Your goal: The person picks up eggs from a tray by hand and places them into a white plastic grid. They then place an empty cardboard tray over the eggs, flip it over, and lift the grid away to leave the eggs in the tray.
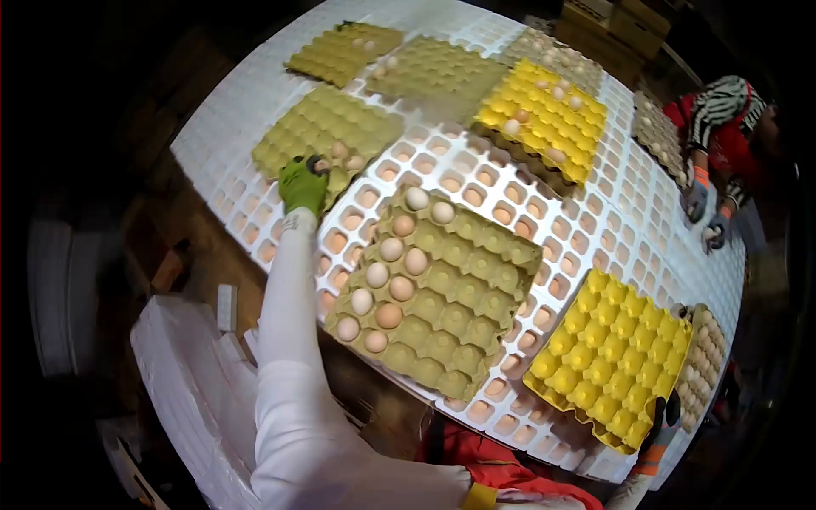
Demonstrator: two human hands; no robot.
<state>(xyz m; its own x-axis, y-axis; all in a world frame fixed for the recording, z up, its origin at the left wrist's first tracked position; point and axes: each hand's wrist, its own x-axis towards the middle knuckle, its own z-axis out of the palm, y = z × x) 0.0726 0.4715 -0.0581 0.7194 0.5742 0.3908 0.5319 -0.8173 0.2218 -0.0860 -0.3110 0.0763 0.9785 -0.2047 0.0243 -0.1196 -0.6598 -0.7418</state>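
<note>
Left hand [303, 183] picks an egg [321, 164] off the far green tray [319, 127].
Head view: gloved fingers curl around the egg (pinch looks loose); right hand [659, 425] grips the yellow tray [608, 357] edge, fingers clamped on it. Near green tray [459, 327] holds eggs in its left cups. Best lift straight up, gently, clear of neighbouring eggs.

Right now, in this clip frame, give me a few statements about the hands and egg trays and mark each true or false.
1. The left hand wears a green glove. True.
2. The left hand is at the far green tray. True.
3. The near green tray is full of eggs. False: eggs fill only its left part.
4. The near yellow tray holds many eggs. False: its cups look empty.
5. The right hand is at the near yellow tray's edge. True.
</note>
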